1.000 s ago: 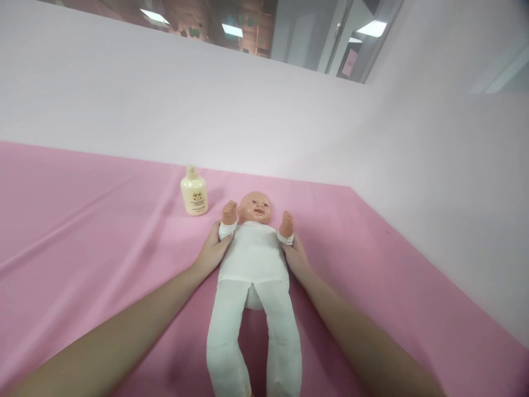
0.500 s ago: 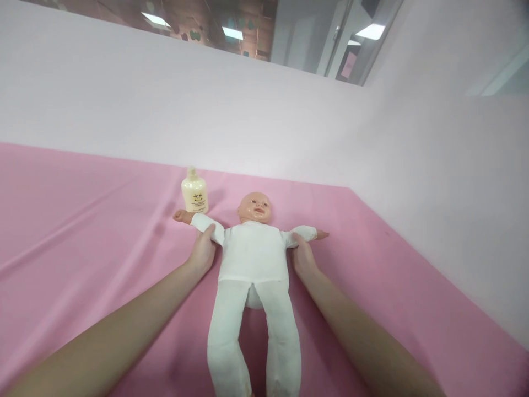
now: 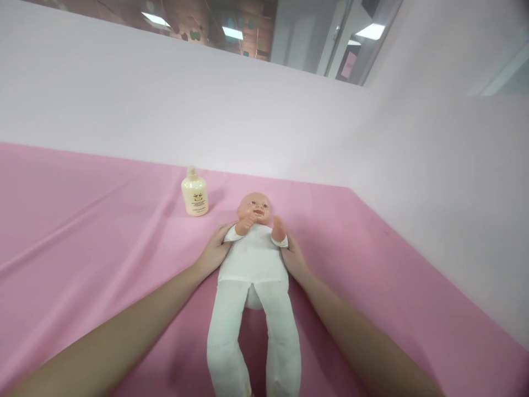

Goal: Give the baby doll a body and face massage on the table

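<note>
A baby doll (image 3: 253, 264) in a white cloth suit lies on its back, its head toward the wall. Both its arms are folded up, with the small hands raised near the chin. My left hand (image 3: 215, 249) is closed round the doll's arm on the left side, the thumb lying against the sleeve and the other fingers mostly hidden behind. On the right side my right hand (image 3: 294, 257) grips the other arm, its fingers largely out of sight behind the sleeve. The doll's feet run down toward the bottom edge of the view.
A pale yellow lotion bottle (image 3: 194, 194) stands upright to the left of the doll's head. Pink cloth (image 3: 103, 220) with creases covers the surface. A white wall (image 3: 206, 110) rises behind it and on the right, with a window (image 3: 256, 27) above.
The doll's arms were stretched out sideways and are now bent upward and inward over its chest. Both my hands have moved inward with them. The bottle has stayed put.
</note>
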